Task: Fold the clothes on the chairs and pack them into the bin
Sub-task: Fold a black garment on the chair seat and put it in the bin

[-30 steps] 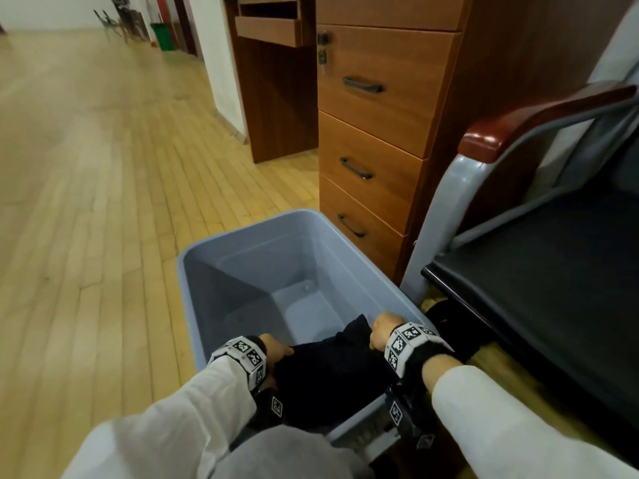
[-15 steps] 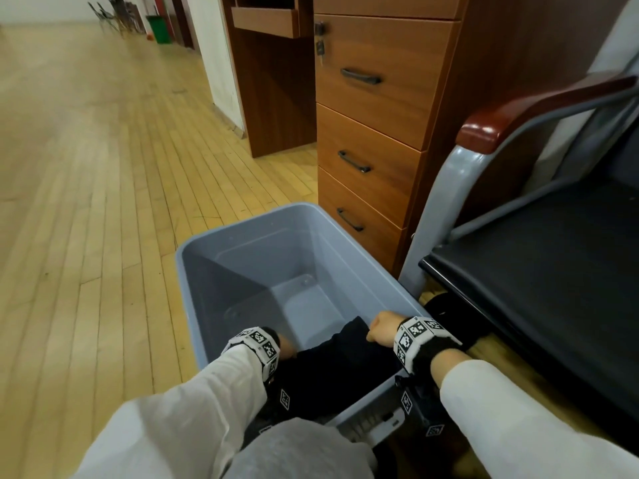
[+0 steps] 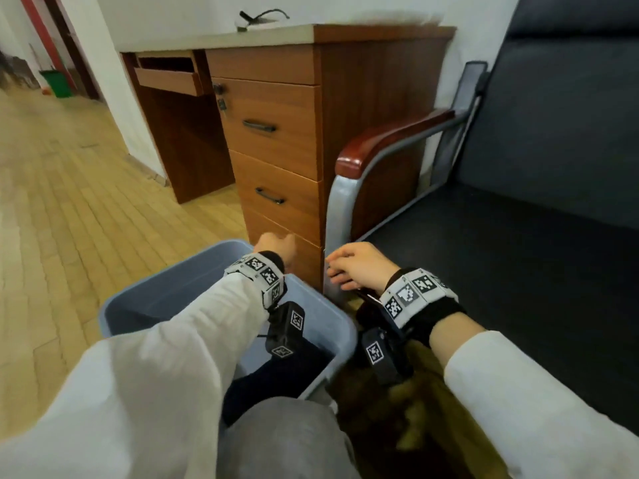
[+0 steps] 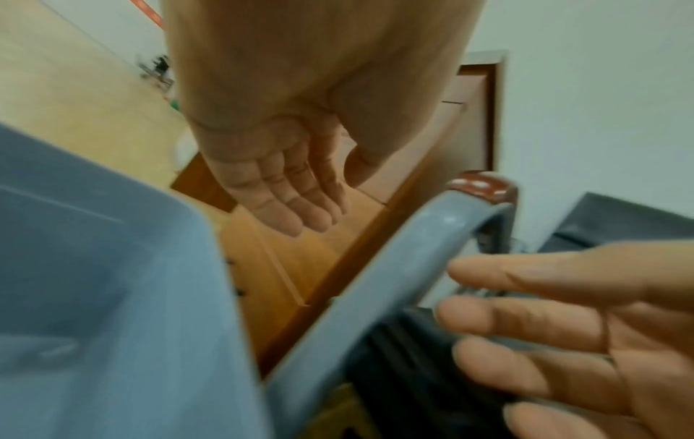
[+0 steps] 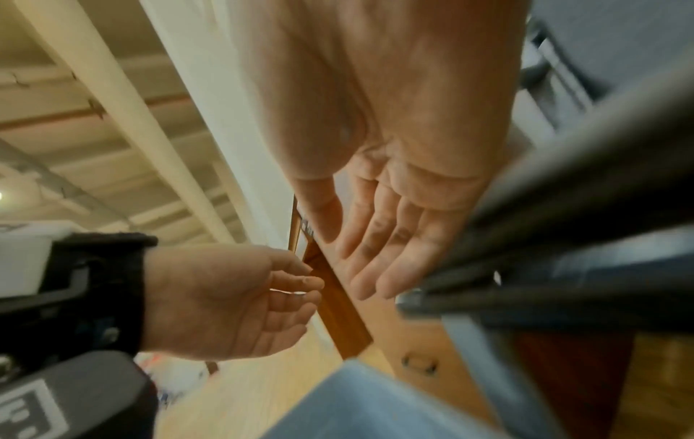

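Note:
A folded dark garment (image 3: 273, 382) lies in the near end of the blue-grey bin (image 3: 166, 299) on the floor. My left hand (image 3: 276, 245) hovers above the bin's far right corner, fingers loosely curled and holding nothing. My right hand (image 3: 356, 267) is just to its right, by the front leg of the chair (image 3: 501, 271), fingers relaxed and empty. In the left wrist view the left hand (image 4: 285, 193) shows an empty palm beside the bin (image 4: 112, 297). The right wrist view shows the right hand (image 5: 386, 237) open too. The black chair seat is bare where visible.
A wooden drawer cabinet (image 3: 276, 160) stands right behind the bin, touching the chair's grey armrest frame (image 3: 337, 209) with its red-brown pad. Wooden floor (image 3: 86, 219) stretches to the left. My grey-clad knee (image 3: 276, 440) is at the bin's near edge.
Both hands have let go of the dark garment and risen out of the bin toward the chair. The garment stays in the bin. The head view has tilted up.

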### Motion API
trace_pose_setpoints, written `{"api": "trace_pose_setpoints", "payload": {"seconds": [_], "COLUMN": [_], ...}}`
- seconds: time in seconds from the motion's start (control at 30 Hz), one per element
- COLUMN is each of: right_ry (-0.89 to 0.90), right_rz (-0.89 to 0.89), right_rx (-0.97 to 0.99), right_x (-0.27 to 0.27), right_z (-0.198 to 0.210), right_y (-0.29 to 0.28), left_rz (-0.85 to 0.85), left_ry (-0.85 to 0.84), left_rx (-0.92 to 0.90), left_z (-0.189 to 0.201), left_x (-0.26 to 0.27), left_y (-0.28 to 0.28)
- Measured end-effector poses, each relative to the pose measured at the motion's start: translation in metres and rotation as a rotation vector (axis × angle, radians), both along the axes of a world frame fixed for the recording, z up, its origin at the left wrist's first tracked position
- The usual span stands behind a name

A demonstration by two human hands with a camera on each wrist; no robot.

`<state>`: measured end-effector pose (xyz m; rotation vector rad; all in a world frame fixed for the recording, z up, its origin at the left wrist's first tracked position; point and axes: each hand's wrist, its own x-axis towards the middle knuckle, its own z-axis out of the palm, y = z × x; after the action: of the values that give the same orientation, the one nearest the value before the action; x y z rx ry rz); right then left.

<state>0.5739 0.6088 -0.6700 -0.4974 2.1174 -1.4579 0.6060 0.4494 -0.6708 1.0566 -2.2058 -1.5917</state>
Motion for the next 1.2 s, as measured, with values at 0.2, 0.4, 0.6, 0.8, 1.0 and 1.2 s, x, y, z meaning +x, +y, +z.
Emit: {"api": "trace_pose_setpoints", "payload": {"seconds": [0.2, 0.4, 0.6, 0.8, 1.0, 1.2], "right_ry": [0.128, 0.104, 0.164, 0.298, 0.406, 0.152], "right_rz": [-0.377, -0.94, -1.288, -1.479, -1.625, -1.523], "right_rx": [-0.103, -0.179, 0.458, 0.843, 0.657, 0.062], "right_x": [-0.022, -0.019, 0.028, 0.074, 0.083, 0.07], "right_z": [0.06, 0.064, 0.041, 0.027, 0.041, 0.031], "right_y": [0.135, 0.29, 0.424, 0.479, 0.5, 0.52], "left_rz": [-0.261, -0.519, -0.655, -0.616, -0.629, -0.632], "left_ry": [0.24, 0.239, 0.157, 0.111, 0.11, 0.128], "left_rx": [0.06, 0.259, 0.485, 0.47, 0.43, 0.445], "left_z": [0.058, 0.045, -0.006, -0.022, -0.019, -0.019], "left_x": [-0.066, -0.092, -0.073, -0.076, -0.072, -0.068], "left_y": [0.137, 0.277, 0.367, 0.375, 0.373, 0.372]}}
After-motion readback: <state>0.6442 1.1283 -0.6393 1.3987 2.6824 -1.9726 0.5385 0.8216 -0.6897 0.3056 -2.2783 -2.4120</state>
